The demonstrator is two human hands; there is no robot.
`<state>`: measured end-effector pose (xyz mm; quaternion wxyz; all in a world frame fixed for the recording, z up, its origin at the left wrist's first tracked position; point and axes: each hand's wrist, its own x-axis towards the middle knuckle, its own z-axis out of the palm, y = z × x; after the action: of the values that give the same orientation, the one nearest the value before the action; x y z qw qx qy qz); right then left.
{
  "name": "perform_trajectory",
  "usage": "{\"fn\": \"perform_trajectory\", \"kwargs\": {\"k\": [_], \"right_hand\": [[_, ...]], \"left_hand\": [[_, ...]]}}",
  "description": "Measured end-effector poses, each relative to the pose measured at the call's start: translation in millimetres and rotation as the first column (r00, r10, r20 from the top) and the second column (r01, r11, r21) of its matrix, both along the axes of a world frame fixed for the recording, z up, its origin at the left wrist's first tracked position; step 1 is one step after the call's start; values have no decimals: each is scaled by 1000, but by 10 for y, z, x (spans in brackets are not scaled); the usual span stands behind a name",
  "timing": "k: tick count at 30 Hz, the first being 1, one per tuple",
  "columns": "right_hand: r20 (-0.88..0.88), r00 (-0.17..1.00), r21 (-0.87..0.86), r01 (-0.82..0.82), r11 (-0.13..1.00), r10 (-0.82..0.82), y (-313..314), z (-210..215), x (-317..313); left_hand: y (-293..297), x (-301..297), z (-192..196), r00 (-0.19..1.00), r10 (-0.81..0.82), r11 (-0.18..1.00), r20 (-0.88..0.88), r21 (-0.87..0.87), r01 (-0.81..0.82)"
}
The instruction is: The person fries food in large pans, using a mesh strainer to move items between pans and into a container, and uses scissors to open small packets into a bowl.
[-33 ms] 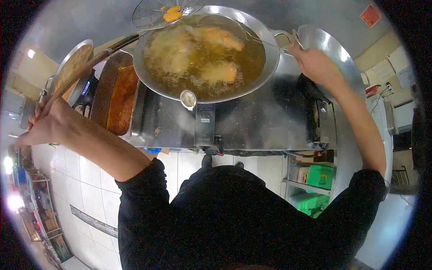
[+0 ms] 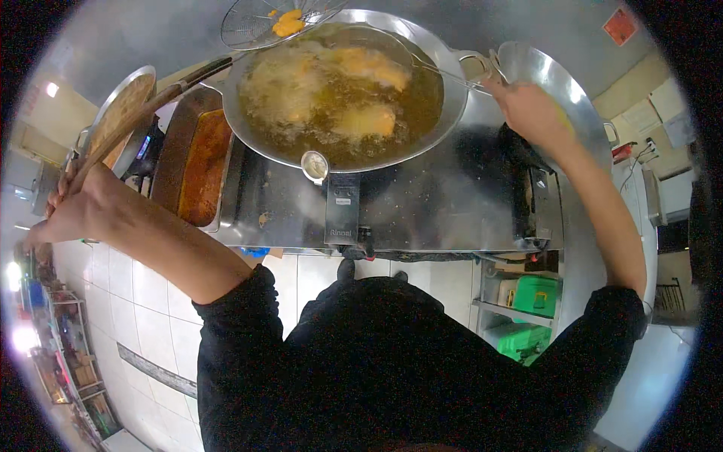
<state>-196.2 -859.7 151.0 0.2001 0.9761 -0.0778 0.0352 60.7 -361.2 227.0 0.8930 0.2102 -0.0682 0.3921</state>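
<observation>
A wide steel wok point(image 2: 452, 113) full of bubbling golden oil sits at the top middle of a stainless counter point(image 2: 437, 203), and everything else is placed here relative to it. Inside the wok float several pale battered pieces point(image 2: 365, 120), one near its centre and others toward its far side. A wire skimmer point(image 2: 256, 22) rests over the wok's far left rim with a small orange scrap of fried food point(image 2: 288, 22) in its mesh.

The left hand point(image 2: 71, 211), well to the left of the wok and lower, is closed around the end of a long wooden handle point(image 2: 128, 128) that runs up and right toward the wok's left rim; its dark far end lies just at that rim. The right hand point(image 2: 531, 113), just right of the wok, is closed on a thin wire handle point(image 2: 444, 73) that reaches across the wok's right edge into the oil. The two hands are far apart, one on each side of the wok.

Left of the wok stands a deep rectangular tray point(image 2: 202, 162) holding an orange-brown mixture, and further left a round metal pan point(image 2: 120, 113) is tilted on edge. Right of the wok, behind the right hand, lies a second large steel bowl point(image 2: 561, 83). Below the wok, the counter front carries a small round knob point(image 2: 315, 164).

Under the counter the floor point(image 2: 135, 316) is pale square tile. Below and right of the wok, an open shelf point(image 2: 520, 313) holds green containers point(image 2: 535, 294). Papers point(image 2: 648, 113) hang on the wall to the far right.
</observation>
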Motion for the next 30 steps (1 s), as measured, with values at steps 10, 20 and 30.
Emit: {"fn": "perform_trajectory", "kwargs": {"k": [10, 20, 30], "right_hand": [[63, 995, -126, 89, 988, -82, 430, 370, -427], [-519, 787, 506, 598, 622, -334, 514, 1048, -2], [-444, 873, 879, 468, 88, -202, 556, 127, 207]], "left_hand": [[138, -9, -30, 1000, 7, 1000, -8, 13, -7], [2, -71, -162, 999, 4, 1000, -43, -14, -5], [45, -22, -239, 998, -67, 997, 0, -41, 67]]}}
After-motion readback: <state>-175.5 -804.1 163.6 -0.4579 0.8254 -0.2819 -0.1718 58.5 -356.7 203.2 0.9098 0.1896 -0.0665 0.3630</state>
